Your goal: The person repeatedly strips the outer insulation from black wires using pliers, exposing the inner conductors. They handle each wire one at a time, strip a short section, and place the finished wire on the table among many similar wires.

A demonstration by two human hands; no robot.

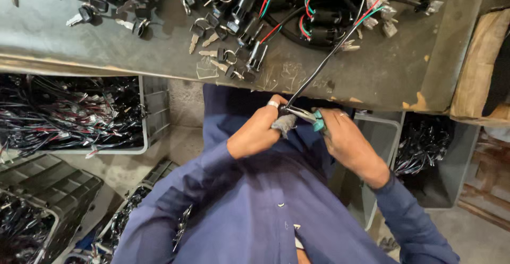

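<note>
My left hand grips the near end of a black cable, with a ring on one finger and a scrap of grey cloth under the fingers. My right hand holds teal-handled pliers whose jaws meet the cable right at my left fingers. The cable runs up and away to a tangle of black switches with red, green and black wires on the workbench. Both hands hover below the bench's front edge, above my blue-sleeved lap.
Keys and black lock cylinders lie scattered on the bench top. Grey crates of wire harnesses stand at the left, another crate at the right, and black bins at the lower left. A wooden block sits at the right edge.
</note>
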